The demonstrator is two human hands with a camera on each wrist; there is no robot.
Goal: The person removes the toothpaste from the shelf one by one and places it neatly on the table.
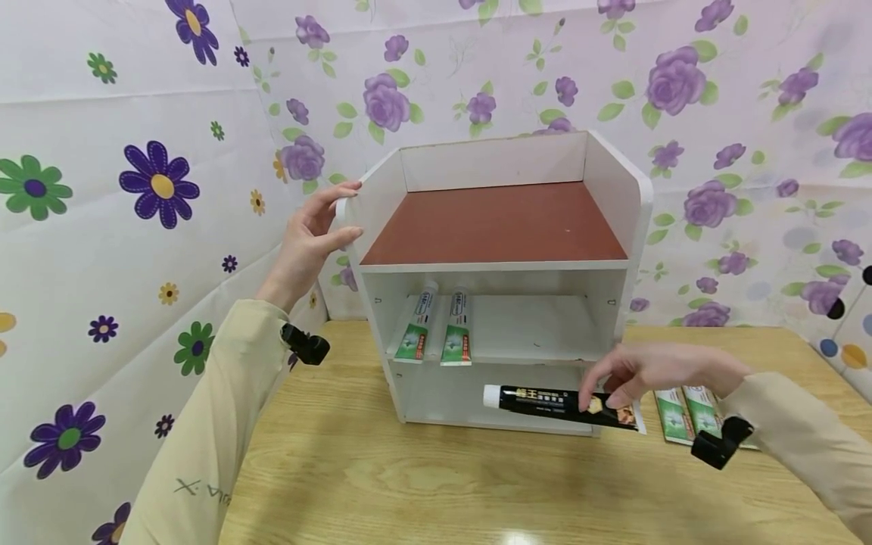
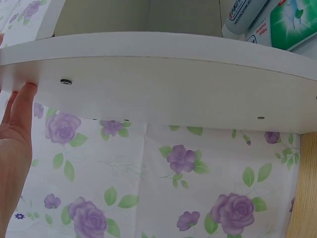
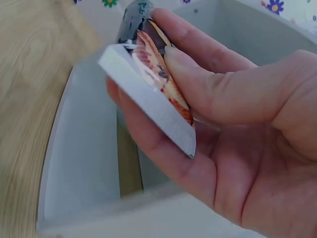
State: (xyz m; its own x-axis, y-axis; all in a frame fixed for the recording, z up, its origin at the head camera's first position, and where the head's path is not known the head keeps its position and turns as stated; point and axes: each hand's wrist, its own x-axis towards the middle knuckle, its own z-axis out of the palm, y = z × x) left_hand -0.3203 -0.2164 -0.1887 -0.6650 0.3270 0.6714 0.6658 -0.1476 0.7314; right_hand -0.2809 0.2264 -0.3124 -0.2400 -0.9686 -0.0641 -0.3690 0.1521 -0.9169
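Observation:
My right hand (image 1: 643,372) pinches a black toothpaste tube (image 1: 545,403) near its flat end, in front of the lower compartment of a small white shelf unit (image 1: 500,266). The tube lies nearly level, its white cap pointing left. In the right wrist view, the thumb and fingers hold the crimped end of the black tube (image 3: 153,74). My left hand (image 1: 309,238) grips the front edge of the unit's left side panel (image 2: 148,84). Two green-and-white toothpaste tubes (image 1: 417,325) (image 1: 457,329) lie side by side on the middle shelf, at its left.
Several green-and-white packages (image 1: 674,416) lie on the wooden table (image 1: 409,484) to the right of the unit, partly behind my right forearm. The unit's top is a brown board (image 1: 497,223) with raised white sides. Flowered cloth (image 1: 477,76) hangs behind and at the left.

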